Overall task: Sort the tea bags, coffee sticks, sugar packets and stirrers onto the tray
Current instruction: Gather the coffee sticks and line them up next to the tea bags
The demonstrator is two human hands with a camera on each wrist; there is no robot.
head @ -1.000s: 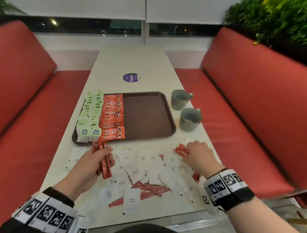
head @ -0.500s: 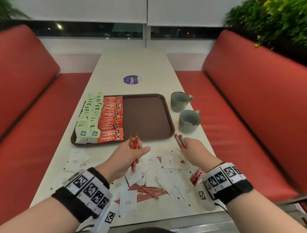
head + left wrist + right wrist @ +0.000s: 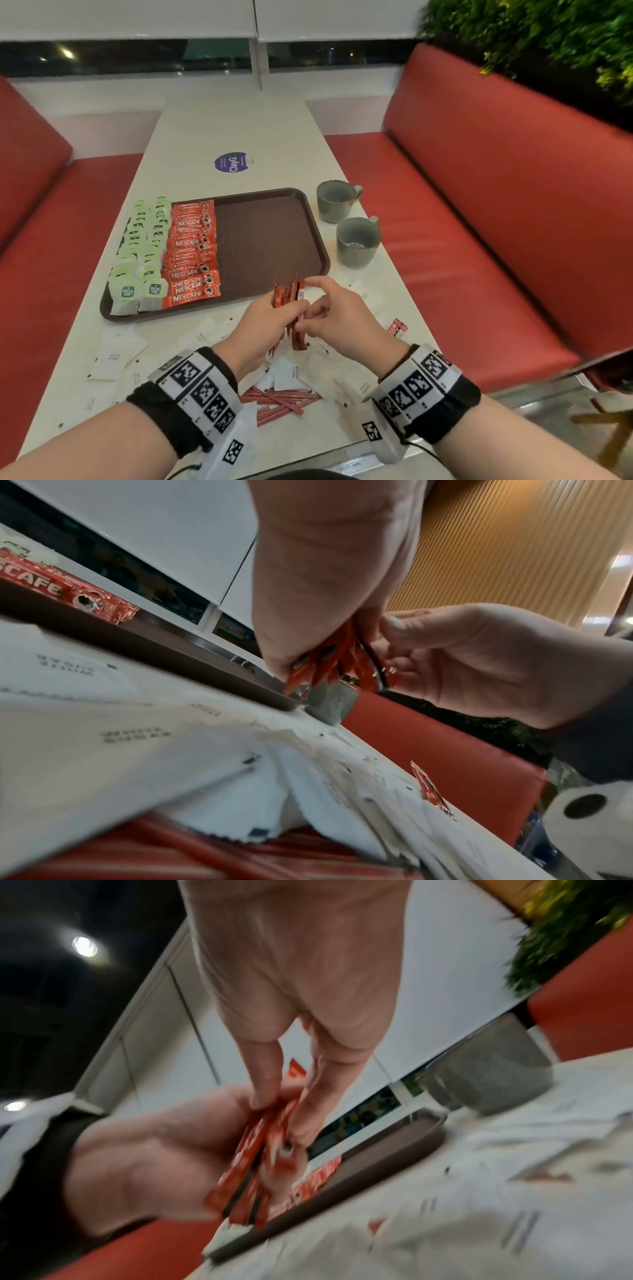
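1. Two hands meet at one bundle — the left hand (image 3: 265, 320) has its fingers curled round a fan of red foil coffee sticks (image 3: 291, 308), and the right hand (image 3: 337, 317) pinches the same sticks from the right side, forefinger raised above their tips.
2. Held nearly upright, the bundle has its long axis running from lower centre of the head view up toward the near rim of the brown plastic tray (image 3: 274, 240).
3. Laid coffee sticks (image 3: 191, 253) fill a column at left centre of the tray, long axes running left to right — so the held sticks likely need a quarter turn to match.
4. Green tea bags (image 3: 138, 253) lie left of that column.
5. White sugar packets (image 3: 113, 356) and red striped stirrers (image 3: 281, 401) lie on the pale table (image 3: 219, 130) at lower centre, off the tray.
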